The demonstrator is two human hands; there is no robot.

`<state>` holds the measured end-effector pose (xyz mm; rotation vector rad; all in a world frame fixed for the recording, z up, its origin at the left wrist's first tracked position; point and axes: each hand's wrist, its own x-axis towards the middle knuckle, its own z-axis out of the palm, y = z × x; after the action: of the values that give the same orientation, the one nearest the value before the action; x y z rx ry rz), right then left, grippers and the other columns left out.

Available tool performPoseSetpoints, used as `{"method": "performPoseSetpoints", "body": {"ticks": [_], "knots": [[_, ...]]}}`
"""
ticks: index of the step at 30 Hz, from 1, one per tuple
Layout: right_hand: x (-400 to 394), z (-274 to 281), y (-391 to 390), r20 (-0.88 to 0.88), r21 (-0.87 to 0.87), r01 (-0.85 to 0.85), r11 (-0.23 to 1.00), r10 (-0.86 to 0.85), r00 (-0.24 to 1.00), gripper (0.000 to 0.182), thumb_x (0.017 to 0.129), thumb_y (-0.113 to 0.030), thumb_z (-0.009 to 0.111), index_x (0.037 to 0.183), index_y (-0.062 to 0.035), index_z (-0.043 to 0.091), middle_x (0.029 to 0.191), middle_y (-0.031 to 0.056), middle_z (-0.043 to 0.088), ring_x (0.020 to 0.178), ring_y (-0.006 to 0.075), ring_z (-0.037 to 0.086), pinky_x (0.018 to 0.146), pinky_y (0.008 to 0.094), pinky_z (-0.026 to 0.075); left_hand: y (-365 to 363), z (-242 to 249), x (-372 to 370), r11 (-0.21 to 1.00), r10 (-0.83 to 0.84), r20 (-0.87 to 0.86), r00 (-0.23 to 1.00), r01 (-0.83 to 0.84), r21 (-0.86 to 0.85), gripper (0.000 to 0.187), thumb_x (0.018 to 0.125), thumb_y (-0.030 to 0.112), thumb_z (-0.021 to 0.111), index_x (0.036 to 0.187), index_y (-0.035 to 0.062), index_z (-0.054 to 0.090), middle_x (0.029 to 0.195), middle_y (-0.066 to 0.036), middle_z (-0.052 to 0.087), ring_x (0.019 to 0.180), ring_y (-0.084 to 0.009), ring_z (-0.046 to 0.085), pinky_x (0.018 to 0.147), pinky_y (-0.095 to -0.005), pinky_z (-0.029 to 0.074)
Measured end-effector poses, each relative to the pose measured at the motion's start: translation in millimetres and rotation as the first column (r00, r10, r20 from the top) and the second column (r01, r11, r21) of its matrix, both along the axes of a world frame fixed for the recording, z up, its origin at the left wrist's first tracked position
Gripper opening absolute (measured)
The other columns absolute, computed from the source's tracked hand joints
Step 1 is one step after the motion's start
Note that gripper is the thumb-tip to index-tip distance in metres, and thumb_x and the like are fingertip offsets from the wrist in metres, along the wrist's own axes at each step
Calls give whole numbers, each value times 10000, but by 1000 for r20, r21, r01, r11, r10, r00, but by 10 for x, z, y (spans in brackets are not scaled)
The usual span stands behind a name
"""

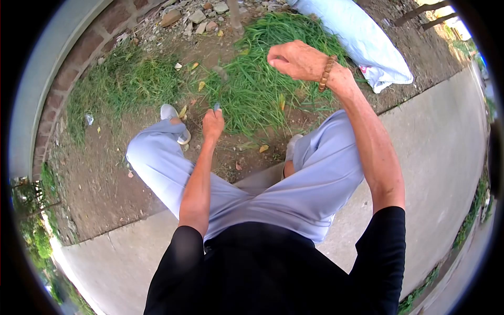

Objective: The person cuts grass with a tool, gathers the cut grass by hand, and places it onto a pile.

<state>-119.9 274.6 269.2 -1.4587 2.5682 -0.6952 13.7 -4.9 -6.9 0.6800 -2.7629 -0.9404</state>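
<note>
My left hand (212, 125) is closed in front of my left knee. Out of its top pokes the grey end of a tool (217, 106) whose kind I cannot make out; a blurred greyish patch shows beyond it. My right hand (296, 60), with a beaded bracelet (326, 73) on its wrist, is held over the pile of long green grass (257, 100). Its fingers are curled in, and whatever they may hold is hidden. The grass lies loose on the soil between and beyond my feet.
A pale woven sack (357, 39) lies at the upper right. Stones (197, 17) and a thin trunk (234, 13) are at the back. More grass (123, 81) grows by the brick edging (63, 79) on the left. Concrete paving (425, 142) runs under and beside me.
</note>
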Motion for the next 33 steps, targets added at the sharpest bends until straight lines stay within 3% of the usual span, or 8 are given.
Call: {"method": "performPoseSetpoints", "body": {"ticks": [8,10,13,15,19,25,28,33], "knots": [[-19,-53,-25,-18,11,15,1000,-15,1000,245,905,-224,506,960,-15,622,679,131,628,555,250,611,591,384,492,464,-30,-4,943,-120,-123,985,152,296,344,923,338,503,907,-3,537,806,-249,615,780,-430,603,686,-501,445],[4,-35,-16,-15,3,18,1000,-18,1000,246,905,-226,507,963,-17,622,677,130,628,555,248,613,591,384,493,433,-247,55,945,-323,278,905,294,143,381,900,362,506,971,-5,576,903,-255,633,881,-423,612,771,-510,456],[10,6,-3,16,24,50,998,-50,999,243,884,-214,519,949,-8,632,724,155,641,654,291,626,654,403,493,289,-203,119,956,-291,408,865,279,91,414,874,377,505,997,-3,611,974,-257,637,952,-425,602,847,-515,449],[11,-7,11,44,54,75,996,-77,996,240,863,-199,529,932,2,641,772,183,654,752,334,638,719,420,493,210,-161,90,966,-259,368,893,251,70,406,870,369,495,958,-5,627,985,-257,637,951,-434,600,839,-515,456],[-4,-3,-1,29,7,26,1000,-27,999,247,910,-230,505,969,-22,623,664,119,621,536,224,606,560,370,483,66,-101,19,994,-106,187,977,109,-6,426,886,372,476,950,-26,613,975,-276,634,959,-444,597,828,-523,458],[-26,-34,-14,-42,-39,-31,999,30,999,249,910,-220,495,954,-10,620,663,132,620,508,225,594,561,377,484,393,196,-76,983,-36,-46,998,44,180,411,918,373,483,936,-32,553,843,-288,623,831,-468,602,741,-542,454],[-40,-20,-26,-32,-2,-31,1000,31,999,249,908,-219,493,955,-9,618,659,131,619,508,224,595,564,378,484,617,154,-30,953,-181,-71,981,193,235,392,925,370,482,953,-17,537,794,-280,613,779,-469,597,706,-545,448],[2,4,0,11,-12,0,1000,1,1000,249,906,-221,491,961,-13,616,658,129,620,499,220,596,561,376,485,637,-118,241,872,-487,309,817,475,116,339,910,366,507,1006,43,549,881,-222,646,858,-425,615,762,-524,462]]}}
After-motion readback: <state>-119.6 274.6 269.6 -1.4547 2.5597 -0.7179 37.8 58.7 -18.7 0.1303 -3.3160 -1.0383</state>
